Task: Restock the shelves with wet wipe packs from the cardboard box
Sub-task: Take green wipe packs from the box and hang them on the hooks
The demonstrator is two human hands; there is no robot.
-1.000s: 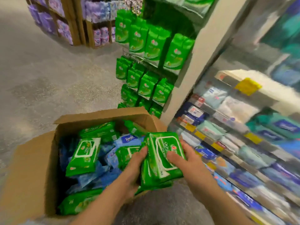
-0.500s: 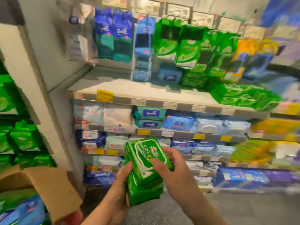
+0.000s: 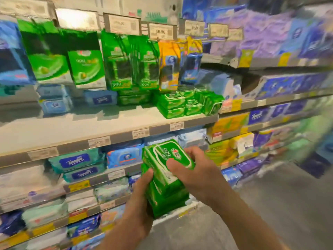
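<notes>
Both hands are on a small stack of green plastic wet wipe packs, held out in front of the shelving, below the front edge of the pale shelf board. The left hand curls round the stack's lower left side, and the right hand wraps over the top pack with its thumb pressed on the white label. More green wipe packs sit stacked near that board's right end, just back from the front edge. Everything's pretty blurry.
</notes>
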